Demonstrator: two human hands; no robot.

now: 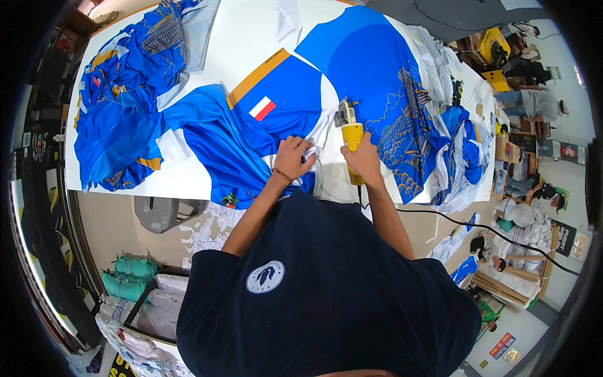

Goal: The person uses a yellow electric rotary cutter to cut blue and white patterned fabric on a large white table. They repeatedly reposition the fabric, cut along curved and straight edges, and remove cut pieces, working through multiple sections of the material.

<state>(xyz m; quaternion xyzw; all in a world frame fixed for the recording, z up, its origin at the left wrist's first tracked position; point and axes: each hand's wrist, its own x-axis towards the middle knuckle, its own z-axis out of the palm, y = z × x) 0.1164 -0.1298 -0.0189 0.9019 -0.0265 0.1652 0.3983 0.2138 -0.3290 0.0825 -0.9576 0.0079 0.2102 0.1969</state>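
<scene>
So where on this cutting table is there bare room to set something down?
Bare white table shows between the heaped blue printed fabric at the left and the wide blue panel at the right, short of a folded white piece. Another patch lies at the near edge. It is crowded around the left hand, the right hand and the yellow handheld cutter.

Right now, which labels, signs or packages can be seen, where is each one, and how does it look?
Flag patch: on the blue fabric above the left hand; slanted rectangle, white and red.
Round emblem: on the person's dark shirt; white circle with blue figure.
Sign: floor, lower right; small red rectangle.
Green bundles: lower left, under the table; soft, wrapped packages.
</scene>
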